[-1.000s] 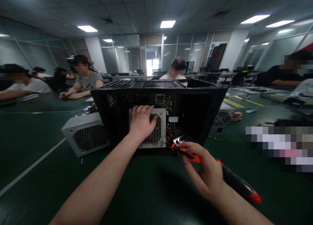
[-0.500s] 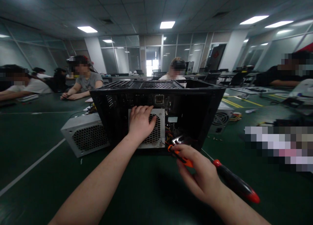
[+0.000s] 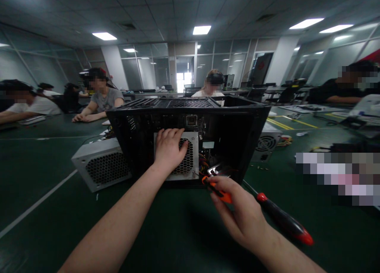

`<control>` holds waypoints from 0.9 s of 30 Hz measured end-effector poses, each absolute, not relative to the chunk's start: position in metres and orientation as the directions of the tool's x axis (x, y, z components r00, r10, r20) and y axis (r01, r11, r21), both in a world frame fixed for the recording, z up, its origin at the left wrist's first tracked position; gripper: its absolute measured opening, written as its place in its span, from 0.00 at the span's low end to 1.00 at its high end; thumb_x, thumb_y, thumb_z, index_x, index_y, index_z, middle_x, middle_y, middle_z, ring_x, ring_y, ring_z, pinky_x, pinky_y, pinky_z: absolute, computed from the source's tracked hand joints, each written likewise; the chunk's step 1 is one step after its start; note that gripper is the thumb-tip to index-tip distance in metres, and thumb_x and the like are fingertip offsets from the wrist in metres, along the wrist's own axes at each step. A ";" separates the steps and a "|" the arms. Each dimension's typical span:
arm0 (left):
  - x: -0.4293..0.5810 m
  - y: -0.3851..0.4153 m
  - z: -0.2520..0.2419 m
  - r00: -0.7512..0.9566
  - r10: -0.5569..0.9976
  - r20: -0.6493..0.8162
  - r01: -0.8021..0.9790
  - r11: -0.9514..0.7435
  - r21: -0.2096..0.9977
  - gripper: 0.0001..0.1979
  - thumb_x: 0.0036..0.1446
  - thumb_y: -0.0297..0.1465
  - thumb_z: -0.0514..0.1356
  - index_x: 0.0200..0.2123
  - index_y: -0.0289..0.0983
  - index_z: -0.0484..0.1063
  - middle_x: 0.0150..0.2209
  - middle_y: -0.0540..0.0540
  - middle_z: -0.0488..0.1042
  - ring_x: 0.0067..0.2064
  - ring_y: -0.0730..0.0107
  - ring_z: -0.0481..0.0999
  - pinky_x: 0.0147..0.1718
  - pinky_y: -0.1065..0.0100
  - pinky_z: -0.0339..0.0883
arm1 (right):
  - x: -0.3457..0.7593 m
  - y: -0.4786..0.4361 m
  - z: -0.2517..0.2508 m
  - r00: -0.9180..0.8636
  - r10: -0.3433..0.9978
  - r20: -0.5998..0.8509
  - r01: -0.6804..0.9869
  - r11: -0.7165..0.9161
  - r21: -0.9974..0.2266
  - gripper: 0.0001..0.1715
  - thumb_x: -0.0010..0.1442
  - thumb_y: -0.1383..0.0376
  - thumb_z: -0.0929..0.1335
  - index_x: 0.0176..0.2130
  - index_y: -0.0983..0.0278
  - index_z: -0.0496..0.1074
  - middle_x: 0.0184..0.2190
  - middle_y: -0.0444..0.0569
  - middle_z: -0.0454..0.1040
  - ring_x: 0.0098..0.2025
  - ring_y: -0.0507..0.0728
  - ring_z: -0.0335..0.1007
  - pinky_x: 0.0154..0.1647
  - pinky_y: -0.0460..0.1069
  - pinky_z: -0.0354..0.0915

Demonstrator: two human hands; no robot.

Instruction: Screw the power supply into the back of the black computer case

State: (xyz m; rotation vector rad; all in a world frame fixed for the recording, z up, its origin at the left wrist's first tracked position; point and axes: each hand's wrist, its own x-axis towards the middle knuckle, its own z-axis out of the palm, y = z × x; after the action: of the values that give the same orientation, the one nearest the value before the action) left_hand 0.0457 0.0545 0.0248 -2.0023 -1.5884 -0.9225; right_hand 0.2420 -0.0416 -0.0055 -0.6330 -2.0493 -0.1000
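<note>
A black computer case lies on the green table with its open side toward me. Inside it, a grey power supply shows its honeycomb grille. My left hand rests on that grille, fingers spread and flat. In my right hand is an orange and black screwdriver, its handle pinched between thumb and fingers. Its thin tip meets a screw at the power supply's lower right corner. Coloured wires and a shiny metal part lie just right of the power supply.
A second power supply leans by the case's left side; another one stands behind its right side. A larger red and black screwdriver lies right of my hand. Several small screws are scattered nearby. Other people sit around the table.
Both hands keep their places on the power supply and the screwdriver. My right hand's fingers have shifted slightly on the handle; the whole view has moved a little.
</note>
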 end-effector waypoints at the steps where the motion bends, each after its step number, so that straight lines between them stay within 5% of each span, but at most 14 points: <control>1: 0.046 0.054 0.025 0.126 0.683 0.719 0.963 -0.259 0.077 0.20 0.58 0.37 0.51 0.52 0.38 0.67 0.49 0.44 0.72 0.52 0.58 0.66 0.57 0.54 0.51 | 0.242 -0.041 -0.006 -0.414 0.394 0.821 0.472 0.864 -0.176 0.14 0.58 0.72 0.62 0.45 0.62 0.61 0.39 0.54 0.74 0.42 0.56 0.74 0.41 0.49 0.72; 27: 0.047 0.054 0.024 0.137 0.662 0.737 0.965 -0.258 0.052 0.20 0.58 0.37 0.52 0.52 0.36 0.67 0.48 0.43 0.72 0.52 0.57 0.67 0.57 0.53 0.52 | 0.248 -0.037 -0.004 -0.293 0.469 0.833 0.546 0.797 -0.257 0.08 0.59 0.67 0.64 0.41 0.63 0.63 0.33 0.51 0.76 0.35 0.54 0.75 0.34 0.47 0.72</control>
State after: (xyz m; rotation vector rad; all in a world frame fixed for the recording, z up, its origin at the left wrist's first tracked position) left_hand 0.0466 0.0541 0.0235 -1.9828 -1.5583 -0.9215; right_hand 0.2478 -0.0373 -0.0036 -0.7627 -1.9388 -0.0925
